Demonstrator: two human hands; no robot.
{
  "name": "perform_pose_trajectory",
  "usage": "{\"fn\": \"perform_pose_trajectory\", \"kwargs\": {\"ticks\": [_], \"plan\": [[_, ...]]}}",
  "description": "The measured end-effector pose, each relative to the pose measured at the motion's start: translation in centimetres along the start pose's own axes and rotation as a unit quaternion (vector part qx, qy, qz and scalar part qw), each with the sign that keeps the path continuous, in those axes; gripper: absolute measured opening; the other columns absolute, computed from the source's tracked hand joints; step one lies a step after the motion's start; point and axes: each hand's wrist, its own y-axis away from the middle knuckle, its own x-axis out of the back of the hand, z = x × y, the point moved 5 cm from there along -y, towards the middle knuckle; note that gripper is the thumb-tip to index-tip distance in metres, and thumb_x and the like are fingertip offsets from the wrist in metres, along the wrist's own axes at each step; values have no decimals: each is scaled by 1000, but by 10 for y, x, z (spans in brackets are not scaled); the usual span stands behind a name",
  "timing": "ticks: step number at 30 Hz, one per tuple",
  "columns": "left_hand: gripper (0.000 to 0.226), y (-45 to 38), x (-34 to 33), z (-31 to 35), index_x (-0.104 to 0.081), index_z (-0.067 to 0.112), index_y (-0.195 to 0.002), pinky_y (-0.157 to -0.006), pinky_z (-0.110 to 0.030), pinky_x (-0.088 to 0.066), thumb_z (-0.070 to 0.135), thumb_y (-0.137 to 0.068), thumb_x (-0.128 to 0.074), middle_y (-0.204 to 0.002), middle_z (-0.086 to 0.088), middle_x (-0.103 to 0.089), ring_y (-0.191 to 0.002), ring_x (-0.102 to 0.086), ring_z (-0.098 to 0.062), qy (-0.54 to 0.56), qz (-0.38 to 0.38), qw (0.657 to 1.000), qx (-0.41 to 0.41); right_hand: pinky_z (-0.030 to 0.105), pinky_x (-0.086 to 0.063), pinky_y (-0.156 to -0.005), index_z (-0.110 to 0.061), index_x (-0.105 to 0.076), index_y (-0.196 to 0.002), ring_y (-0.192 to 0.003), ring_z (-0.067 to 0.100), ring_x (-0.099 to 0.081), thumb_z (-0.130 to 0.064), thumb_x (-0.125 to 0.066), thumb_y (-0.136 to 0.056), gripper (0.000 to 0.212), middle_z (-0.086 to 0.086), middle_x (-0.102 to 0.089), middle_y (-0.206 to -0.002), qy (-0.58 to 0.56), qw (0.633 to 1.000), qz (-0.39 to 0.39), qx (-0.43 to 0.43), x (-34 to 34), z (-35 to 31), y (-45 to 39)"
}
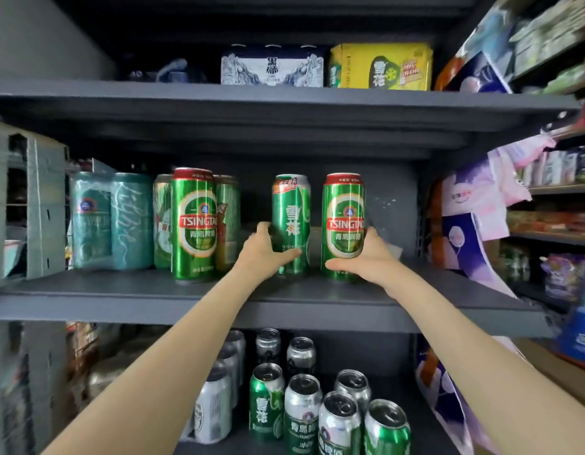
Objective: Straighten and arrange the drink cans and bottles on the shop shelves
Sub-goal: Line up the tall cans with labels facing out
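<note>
On the middle shelf [186, 300], the left hand [263, 249] curls its fingers around the low part of the green Snow beer can [291, 224], and the right hand [366, 254] grips the Tsingtao can [343, 221] just to the right of it. Both cans stand upright, apart from the Tsingtao can group [194, 224] that stands well to the left of the Snow beer can. To do this step well, I think it is better to slide the cans along the board with the low grip, labels to the front, and to bring them beside that group without knocking it.
</note>
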Motion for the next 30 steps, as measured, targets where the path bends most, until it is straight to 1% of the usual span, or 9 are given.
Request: {"fn": "perform_pose_trajectory", "kwargs": {"ticks": [5,8,11,14,18,20,24,27,30], "plan": [[44,41,64,10,-44,8,-125,-82,-27,-38,15,-85,-62,-115,-8,-48,-103,-50,-22,-96,241,952,-161,36,-36,-98,-1,-19,-136,-125,30,-34,-30,-79,-71,93,17,-30,-135,103,991,70,-41,11,-2,6],[60,48,95,-17,-37,9,-131,-92,-45,-32,17,-80,-66,-130,-17,-36,-117,-35,-35,-132,334,932,-45,36,-39,-90,-1,-18,-136,-122,30,-37,-31,-78,-71,94,17,-28,-134,100,989,93,-57,13,2,6],[78,39,98,-46,-23,13,-140,-100,-52,-32,26,-79,-71,-140,-19,-27,-126,-29,-40,-16,260,958,118,39,-41,-90,-2,-18,-136,-120,31,-40,-33,-79,-69,95,17,-29,-133,108,987,92,-73,11,6,4],[79,34,97,-46,-27,9,-138,-95,-44,-42,30,-78,-74,-132,-15,-45,-118,-45,-34,13,210,974,84,46,-42,-96,-4,-23,-134,-121,33,-39,-35,-81,-67,94,16,-30,-132,109,983,133,-69,16,5,5],[72,35,91,-41,-34,11,-136,-81,-29,-39,30,-79,-73,-115,1,-52,-100,-48,-16,64,142,986,53,32,-44,-86,-6,-43,-120,-108,24,-47,-22,-75,-76,57,9,-40,-119,64,927,322,181,30,-35,34],[76,31,84,-37,-32,13,-139,-83,-29,-41,32,-78,-73,-123,2,-53,-101,-49,-15,80,104,991,32,28,-45,-85,-6,-44,-121,-101,17,-49,-20,-72,-79,52,4,-41,-115,57,934,256,241,10,-54,40],[89,25,70,-33,-22,15,-146,-95,-33,-42,37,-76,-73,-137,-6,-45,-120,-48,-24,64,83,994,27,31,-36,-101,-4,-19,-141,-125,25,-42,-26,-74,-79,86,14,-35,-139,54,989,48,125,-49,-65,6],[98,24,69,-38,-21,21,-147,-101,-44,-43,47,-70,-75,-136,-9,-45,-116,-51,-25,74,84,993,37,35,-41,-96,-5,-24,-130,-120,28,-47,-25,-77,-76,78,15,-45,-132,-4,999,25,46,-66,-68,-12],[84,28,71,-38,-31,19,-143,-95,-38,-46,41,-74,-73,-129,-6,-52,-109,-56,-22,71,83,993,38,34,-43,-87,-7,-27,-123,-108,25,-50,-27,-78,-75,73,12,-49,-124,7,999,33,27,-65,-67,-7]]}}
